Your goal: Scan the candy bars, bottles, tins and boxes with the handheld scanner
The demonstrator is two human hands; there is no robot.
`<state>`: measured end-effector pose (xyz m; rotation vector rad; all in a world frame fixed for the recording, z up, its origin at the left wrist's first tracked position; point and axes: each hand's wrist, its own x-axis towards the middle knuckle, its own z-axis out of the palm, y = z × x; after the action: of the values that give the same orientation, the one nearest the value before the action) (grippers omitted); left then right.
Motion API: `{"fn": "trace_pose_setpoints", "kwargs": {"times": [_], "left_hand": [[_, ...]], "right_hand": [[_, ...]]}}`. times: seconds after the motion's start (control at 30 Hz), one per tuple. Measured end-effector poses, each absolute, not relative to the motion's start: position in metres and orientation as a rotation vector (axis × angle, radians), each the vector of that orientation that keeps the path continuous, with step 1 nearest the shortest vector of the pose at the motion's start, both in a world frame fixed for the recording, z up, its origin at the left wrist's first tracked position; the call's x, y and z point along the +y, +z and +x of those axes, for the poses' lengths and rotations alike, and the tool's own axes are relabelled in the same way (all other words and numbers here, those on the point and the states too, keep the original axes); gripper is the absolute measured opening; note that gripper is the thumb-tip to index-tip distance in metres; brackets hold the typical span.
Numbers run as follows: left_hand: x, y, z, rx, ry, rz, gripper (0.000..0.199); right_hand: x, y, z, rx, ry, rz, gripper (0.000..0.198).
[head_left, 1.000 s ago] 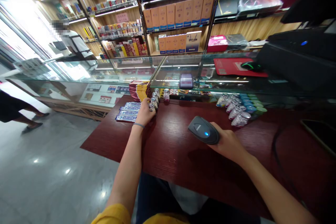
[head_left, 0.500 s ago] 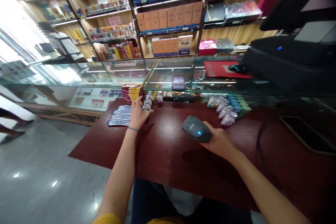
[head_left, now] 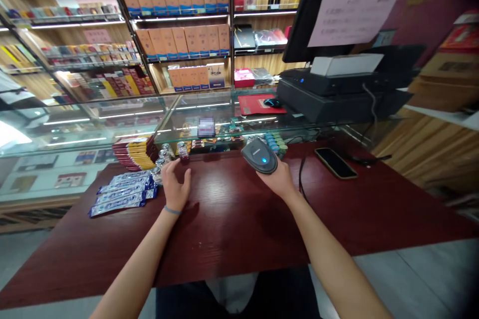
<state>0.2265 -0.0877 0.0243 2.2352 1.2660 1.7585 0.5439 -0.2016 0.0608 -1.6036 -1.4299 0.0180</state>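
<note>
My left hand point(head_left: 175, 189) is over the left part of the dark red table, thumb and fingers apart, with nothing visible in it. Just beyond its fingers is a cluster of small jars with silvery tops point(head_left: 165, 151), and one jar point(head_left: 182, 150) stands a little apart; the hand partly hides the cluster. To its left lie several blue-and-white sachets point(head_left: 121, 192), before a stack of red and yellow packets point(head_left: 135, 153). My right hand point(head_left: 277, 177) is wrapped round a dark grey barcode scanner point(head_left: 260, 155) with a blue light. Green and blue small containers point(head_left: 275, 143) show behind the scanner.
A phone point(head_left: 336, 162) and a black cable point(head_left: 301, 179) lie on the table point(head_left: 224, 229) at right. Along the back runs a glass counter point(head_left: 123, 114) bearing a red mat point(head_left: 254, 104), a mouse point(head_left: 272, 103) and a till with monitor point(head_left: 305, 17). Stocked shelves stand behind.
The view has turned right, bringing the monitor and phone further in. My right hand has carried the scanner in front of the right-hand containers. My left hand has drawn back slightly from the jars.
</note>
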Motion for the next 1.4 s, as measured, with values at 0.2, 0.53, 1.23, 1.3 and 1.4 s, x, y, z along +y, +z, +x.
{"fn": "trace_pose_setpoints", "kwargs": {"times": [0.2, 0.53, 1.23, 1.3, 1.4], "left_hand": [[-0.099, 0.021, 0.302, 0.911, 1.477, 2.159, 0.05], [-0.133, 0.005, 0.46, 0.769, 1.179, 1.978, 0.085], [-0.115, 0.008, 0.416, 0.73, 1.268, 1.46, 0.065], [-0.106, 0.01, 0.387, 0.664, 1.218, 1.203, 0.078], [-0.094, 0.014, 0.341, 0.617, 1.134, 0.897, 0.075]], "right_hand": [[-0.199, 0.065, 0.581, -1.157, -0.176, -1.658, 0.049], [-0.201, 0.061, 0.624, -0.872, -0.189, -1.651, 0.039], [-0.201, 0.061, 0.62, -0.855, -0.159, -1.628, 0.04], [-0.2, 0.061, 0.614, -0.881, -0.162, -1.636, 0.043], [-0.199, 0.06, 0.601, -0.947, -0.21, -1.609, 0.051]]}}
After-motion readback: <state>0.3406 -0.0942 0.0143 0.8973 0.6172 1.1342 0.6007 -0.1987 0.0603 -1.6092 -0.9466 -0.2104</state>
